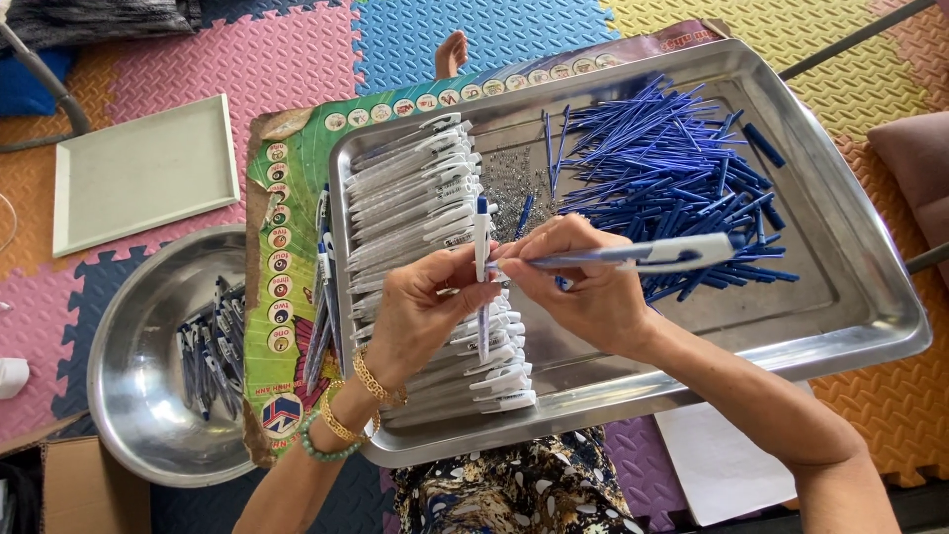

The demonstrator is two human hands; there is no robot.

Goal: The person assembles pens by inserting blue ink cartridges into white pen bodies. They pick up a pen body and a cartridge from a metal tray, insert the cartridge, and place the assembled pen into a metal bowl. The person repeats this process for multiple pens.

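- far left, a white object [12, 378] is cut off by the frame edge, and a cardboard box [74, 485] shows only its top corner.
- a white rectangular tray [146, 173] lies flat on the foam floor mats [297, 49].
- a round steel bowl [124, 396] holds a small heap of blue-and-white pens [211, 351]; its right rim is hidden under a printed cardboard sheet [287, 188].
- the left hand [425, 311], with gold and green bracelets [346, 415], pinches an upright pen part with a blue tip [481, 247] between thumb and fingers; its lower end runs behind the hand.
- a large steel tray [870, 297] holds a stack of white pen barrels [415, 188] on its left, a hazy patch of tiny metal springs [514, 178] in the middle, and a pile of blue refills [672, 158] on the right.
- the right hand [583, 287] grips a white-and-blue pen body [643, 254], held level over the tray, fingers closed around its left end, which is hidden.
- a white sheet [722, 465] is partly covered by the right forearm.
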